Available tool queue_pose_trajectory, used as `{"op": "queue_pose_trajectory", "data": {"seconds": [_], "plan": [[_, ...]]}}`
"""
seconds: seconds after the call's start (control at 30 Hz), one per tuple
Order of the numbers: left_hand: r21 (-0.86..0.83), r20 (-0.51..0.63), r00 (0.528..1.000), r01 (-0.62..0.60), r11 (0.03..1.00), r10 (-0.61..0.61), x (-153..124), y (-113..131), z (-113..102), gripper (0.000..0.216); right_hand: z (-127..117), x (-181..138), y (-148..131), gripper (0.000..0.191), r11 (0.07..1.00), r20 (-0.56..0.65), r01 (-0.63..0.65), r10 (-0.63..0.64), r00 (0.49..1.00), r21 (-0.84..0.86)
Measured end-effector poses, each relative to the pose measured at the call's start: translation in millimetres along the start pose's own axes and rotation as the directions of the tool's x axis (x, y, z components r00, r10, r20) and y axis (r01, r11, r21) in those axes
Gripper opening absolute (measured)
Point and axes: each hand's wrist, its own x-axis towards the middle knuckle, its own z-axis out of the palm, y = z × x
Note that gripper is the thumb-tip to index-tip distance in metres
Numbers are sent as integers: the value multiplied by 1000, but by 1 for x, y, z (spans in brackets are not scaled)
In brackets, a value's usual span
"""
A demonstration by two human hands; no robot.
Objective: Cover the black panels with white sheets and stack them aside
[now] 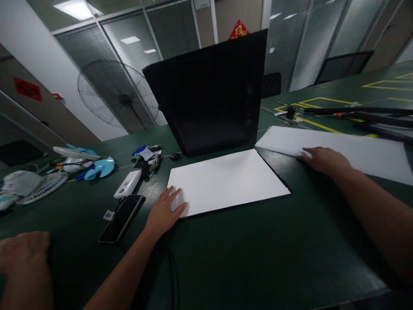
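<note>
A flat white sheet (pixel 222 183) with a dark border along its edges lies on the green table. My left hand (pixel 166 211) rests on its left edge, fingers spread. To the right lies a second white sheet (pixel 342 148), its near edge slightly off the table. My right hand (pixel 325 161) pinches that edge between thumb and fingers; the fingertips are partly hidden. Behind the first sheet a large black panel (pixel 216 94) stands upright, tilted back, its lower edge close to the sheet's far edge.
Left of my left hand lie a phone (pixel 121 219), a white box-shaped device (pixel 128 184) and keys (pixel 154 165). Another person's hand (pixel 26 254) is at the lower left. Small fans (pixel 100 168) lie further left. Black strips (pixel 364 113) are at the far right.
</note>
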Motion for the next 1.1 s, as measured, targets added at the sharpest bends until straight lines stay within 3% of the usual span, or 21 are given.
{"op": "queue_pose_trajectory", "data": {"seconds": [0.13, 0.27, 0.33, 0.43, 0.53, 0.63, 0.8, 0.9, 0.93, 0.97, 1.03, 1.1], "plan": [[-4, -9, 1000, -15, 1000, 15, 0, -1, 0, 69, -14, -10, -18, 48, 998, -15, -54, 54, 998, -10], [-3, 3, 1000, -6, 1000, 6, -1, 0, -2, 69, -32, -33, -56, 52, 995, -133, -100, 96, 986, -21], [-6, 5, 1000, -2, 1000, 2, -2, 1, -3, 68, -38, -50, -85, 51, 999, -152, -19, 12, 988, -41], [-25, 0, 1000, -9, 1000, 9, -2, 0, -4, 67, -38, -78, -134, 41, 964, -83, 254, -260, 962, -74], [-70, -16, 1000, -20, 997, 19, -2, -3, -3, 68, -28, -104, -174, 31, 852, 43, 523, -522, 852, -31], [-117, -37, 999, -1, 993, -3, -1, -5, -2, 73, -18, -123, -197, 34, 720, 107, 693, -692, 713, 42], [-123, -44, 999, 21, 992, -27, 0, -5, 0, 79, -17, -137, -205, 61, 521, 134, 816, -853, 504, 249], [-78, -42, 999, 31, 996, -34, 0, -6, 2, 85, -18, -134, -202, 62, 446, 131, 828, -894, 428, 338], [-67, -41, 999, 24, 997, -27, 1, -6, 2, 85, -18, -130, -199, 63, 452, 107, 831, -890, 443, 325], [-60, -41, 999, 12, 998, -15, 1, -7, 4, 82, -18, -124, -196, 62, 496, 77, 822, -865, 495, 280], [-60, -50, 999, -15, 998, 12, 2, -9, 6, 76, -18, -110, -184, 60, 698, 20, 706, -713, 701, 120], [-62, -65, 997, -38, 997, 34, 2, -12, 9, 70, -18, -95, -168, 59, 882, -25, 471, -472, 881, -30]]}}
